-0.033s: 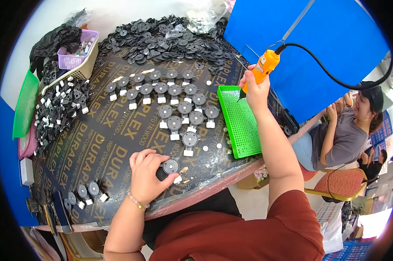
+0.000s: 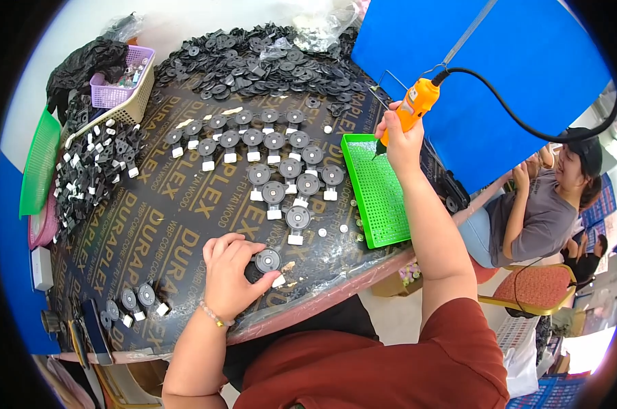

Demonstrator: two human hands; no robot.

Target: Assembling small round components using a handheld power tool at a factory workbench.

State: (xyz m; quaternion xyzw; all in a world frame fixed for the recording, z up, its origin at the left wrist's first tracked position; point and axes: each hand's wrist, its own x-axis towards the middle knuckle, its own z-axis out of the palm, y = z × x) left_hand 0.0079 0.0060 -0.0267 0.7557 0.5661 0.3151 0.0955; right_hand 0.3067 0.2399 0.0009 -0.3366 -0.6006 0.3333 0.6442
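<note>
Near the table's front edge, my left hand (image 2: 230,271) is closed around a round black part (image 2: 268,260) with a white end, pinning it to the table between thumb and fingers. My right hand (image 2: 401,140) grips an orange electric screwdriver (image 2: 417,104), which hangs by a black cable. The screwdriver's tip points down over a green perforated tray (image 2: 380,198); its contents are hard to make out. Several similar black parts (image 2: 273,193) with white ends stand in curved rows beyond my left hand. Three or so more (image 2: 146,294) lie at the left.
A big heap of black discs (image 2: 254,61) covers the far side. To the left lie a pile of black-and-white parts (image 2: 93,163), a purple basket (image 2: 108,96) and a green basket (image 2: 41,163). Blue panels (image 2: 486,88) rise at the right, where another person (image 2: 540,218) sits.
</note>
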